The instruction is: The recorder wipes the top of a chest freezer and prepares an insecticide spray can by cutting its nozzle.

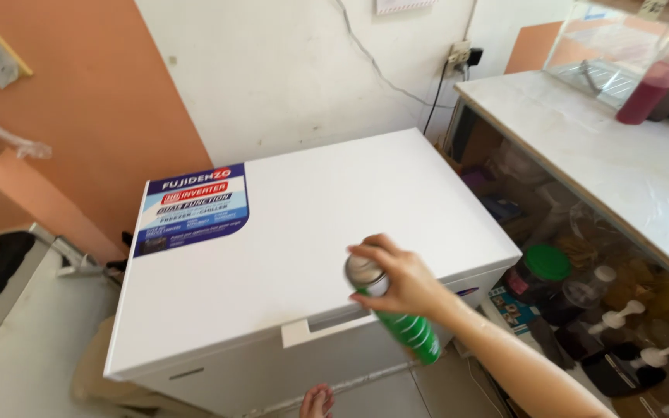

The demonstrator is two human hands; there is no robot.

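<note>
Right hand (396, 275) wrapped around green can (404, 329), tilted over white freezer (311, 224); fingers closed on its top.

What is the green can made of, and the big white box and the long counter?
The green can looks like metal: its top rim shines silver, its body is glossy. The big white box's lid seems smooth painted metal or plastic; hard to tell. The counter looks like pale stone or laminate, faintly mottled.

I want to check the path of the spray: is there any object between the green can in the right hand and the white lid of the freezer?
Nothing visible. The right hand holds the green spray can over the bare white freezer lid; only the blue sticker lies far off at the left.
</note>
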